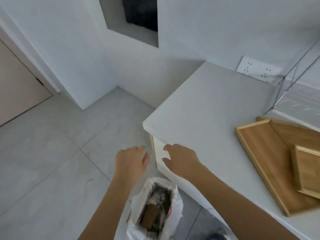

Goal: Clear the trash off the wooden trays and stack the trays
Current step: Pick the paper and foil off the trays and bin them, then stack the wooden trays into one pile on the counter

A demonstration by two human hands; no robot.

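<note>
There is one view, from the person's head, tilted forward and down, close over the desk [207, 104] corner. It takes in floor [43, 161] to the left and wall [190, 32] ahead.

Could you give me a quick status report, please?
Left hand and right hand open, empty. Trays stacked on counter, bare. Trash bag below. Nothing in the way.
</note>
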